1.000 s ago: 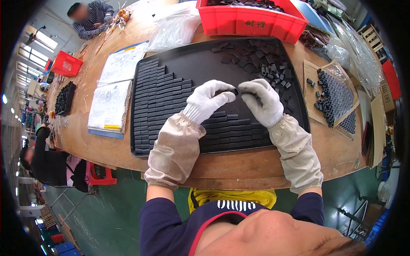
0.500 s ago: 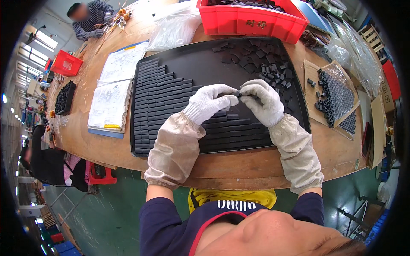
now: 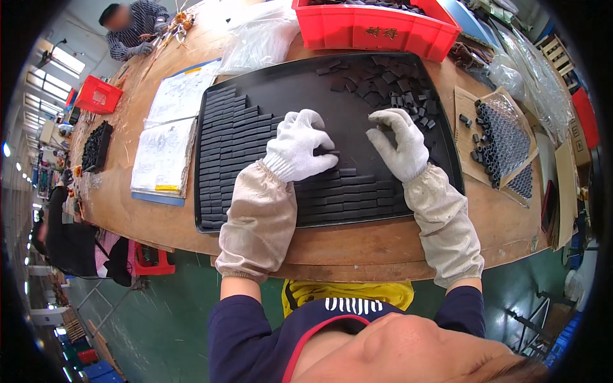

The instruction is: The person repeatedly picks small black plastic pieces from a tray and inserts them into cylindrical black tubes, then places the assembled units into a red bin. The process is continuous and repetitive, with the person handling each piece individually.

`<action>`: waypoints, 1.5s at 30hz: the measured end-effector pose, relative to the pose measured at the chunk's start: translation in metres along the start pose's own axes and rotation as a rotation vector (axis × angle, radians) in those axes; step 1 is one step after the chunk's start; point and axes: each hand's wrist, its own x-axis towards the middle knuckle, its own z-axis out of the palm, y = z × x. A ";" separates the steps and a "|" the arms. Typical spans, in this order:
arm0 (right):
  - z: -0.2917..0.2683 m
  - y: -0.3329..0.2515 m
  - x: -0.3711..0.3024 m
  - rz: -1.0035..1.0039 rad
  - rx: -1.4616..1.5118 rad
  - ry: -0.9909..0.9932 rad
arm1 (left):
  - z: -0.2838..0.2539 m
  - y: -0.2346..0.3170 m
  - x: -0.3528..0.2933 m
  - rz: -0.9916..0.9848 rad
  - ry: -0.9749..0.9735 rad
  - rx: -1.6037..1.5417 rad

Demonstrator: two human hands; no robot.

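A large black tray [image 3: 300, 82] lies before me, its left and near parts covered by tight rows of small black rectangular pieces [image 3: 223, 153]. My left hand [image 3: 299, 147], in a white knit glove, is low over the end of these rows. Its thumb and forefinger are around a small black piece [image 3: 329, 152], mostly hidden by the glove. My right hand [image 3: 402, 145], gloved alike, hovers over the tray's right half, thumb and fingers apart with nothing between them. Beyond it lie loose flat black pieces [image 3: 388, 78] and short black tubes [image 3: 416, 112].
Behind the tray stands a red bin [image 3: 377, 32] of dark parts. Open paper sheets [image 3: 165, 153] lie left, beside plastic bags [image 3: 258, 45]. On the right, cardboard [image 3: 465, 137] carries bubble-wrapped black tubes [image 3: 504, 140]. Another person [image 3: 135, 32] works at the far left.
My hands have parted from the black piece they both held. The left has moved left and down to the rows with it; the right has drawn slightly right and opened.
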 end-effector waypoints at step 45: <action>0.003 0.000 -0.006 0.197 0.016 -0.307 | 0.026 0.011 0.012 0.373 0.271 -0.002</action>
